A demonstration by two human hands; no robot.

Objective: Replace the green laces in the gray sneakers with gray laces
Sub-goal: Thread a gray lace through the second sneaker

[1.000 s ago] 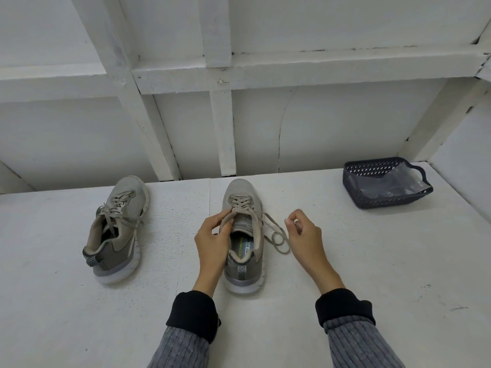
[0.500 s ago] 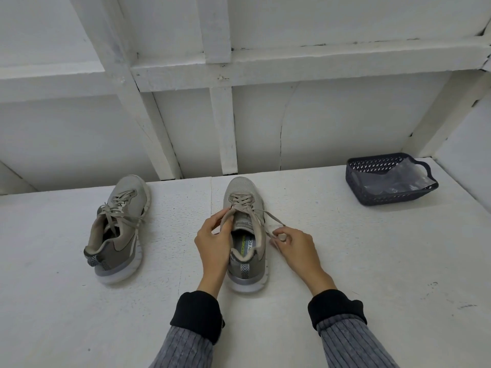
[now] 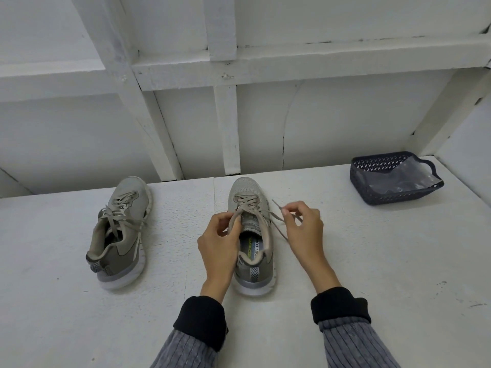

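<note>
Two gray sneakers stand on the white table, toes pointing away from me. The left sneaker [image 3: 118, 232] is laced with a pale gray lace, its ends hanging loose. The middle sneaker [image 3: 252, 235] is laced across its front eyelets. My left hand [image 3: 219, 243] pinches this shoe's tongue and left collar. My right hand [image 3: 301, 227] sits just right of the shoe, fingers pinched on the loose gray lace end [image 3: 277, 220], which runs from the top eyelets and trails under the hand.
A dark plastic basket [image 3: 393, 179] with a clear plastic bag inside sits at the back right of the table [image 3: 372, 261]. White wall panels and beams rise directly behind the shoes.
My right hand dipped in close to the shoe's right side, then lifted up and to the right, drawing the lace end out. The left hand kept its hold on the tongue.
</note>
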